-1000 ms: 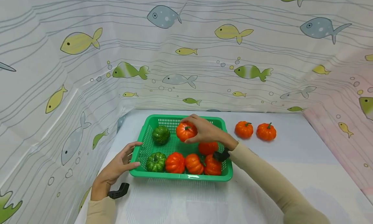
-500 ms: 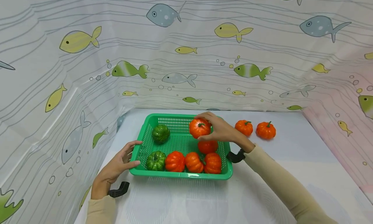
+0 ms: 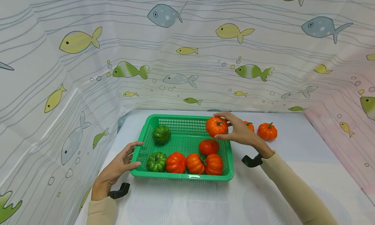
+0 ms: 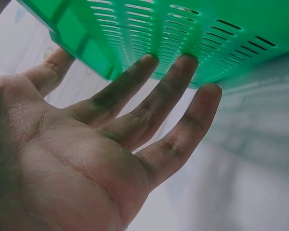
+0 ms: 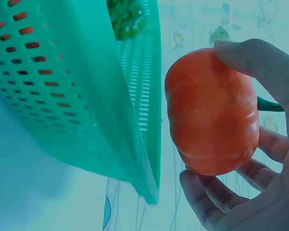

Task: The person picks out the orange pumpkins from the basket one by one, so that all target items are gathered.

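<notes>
In the head view a green basket point(image 3: 181, 176) holds two green pumpkins, one at the back left point(image 3: 161, 134) and one at the front left point(image 3: 157, 161), and several orange-red ones along the front and right. My right hand point(image 3: 241, 132) grips an orange pumpkin point(image 3: 216, 127) between thumb and fingers, above the basket's back right corner; the right wrist view shows this pumpkin point(image 5: 213, 113) beside the basket wall. My left hand point(image 3: 118, 164) rests at the basket's left rim, and in the left wrist view its spread fingers point(image 4: 176, 77) touch the slotted wall point(image 4: 221, 33).
Two more orange pumpkins stand on the white table right of the basket, one point(image 3: 267, 131) in full view and the other point(image 3: 249, 125) partly behind my right hand. A fish-patterned curtain point(image 3: 205, 98) rises behind the table and along both sides.
My right hand has moved right with the orange pumpkin, from over the basket's middle to its back right corner. My left hand and the basket have stayed in place.
</notes>
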A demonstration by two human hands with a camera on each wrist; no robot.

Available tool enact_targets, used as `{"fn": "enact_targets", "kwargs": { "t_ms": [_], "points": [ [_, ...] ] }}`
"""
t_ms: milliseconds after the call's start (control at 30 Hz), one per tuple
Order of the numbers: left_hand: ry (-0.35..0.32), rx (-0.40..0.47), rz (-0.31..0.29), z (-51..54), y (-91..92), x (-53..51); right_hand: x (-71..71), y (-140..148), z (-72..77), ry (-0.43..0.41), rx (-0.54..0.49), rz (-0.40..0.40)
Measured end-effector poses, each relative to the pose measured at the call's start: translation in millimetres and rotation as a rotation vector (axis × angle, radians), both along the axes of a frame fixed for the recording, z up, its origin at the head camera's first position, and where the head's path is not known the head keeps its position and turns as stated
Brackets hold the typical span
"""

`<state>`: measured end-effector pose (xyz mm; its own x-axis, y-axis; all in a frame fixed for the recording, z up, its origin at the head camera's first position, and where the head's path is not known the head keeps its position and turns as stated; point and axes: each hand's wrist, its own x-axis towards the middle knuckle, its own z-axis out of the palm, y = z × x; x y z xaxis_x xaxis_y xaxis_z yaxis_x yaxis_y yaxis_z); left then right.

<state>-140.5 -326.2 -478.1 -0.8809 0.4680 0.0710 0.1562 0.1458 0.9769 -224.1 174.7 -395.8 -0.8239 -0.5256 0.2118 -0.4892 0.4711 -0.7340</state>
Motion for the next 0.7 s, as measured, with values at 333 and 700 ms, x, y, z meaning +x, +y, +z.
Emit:
{"fn": "enact_targets", "kwargs": {
  "t_ms": [333, 700],
  "points": [
    [-0.001, 0.001, -0.009, -1.5, -1.2, -0.8, 12.5, 35, -6.2, -0.086, -0.042, -0.115],
    [-0.009, 0.000, -0.002, -1.1, -1.1, -1.0, 24.4, 82, -18.0, -0.077, -0.001, -0.264]
  ]
}}
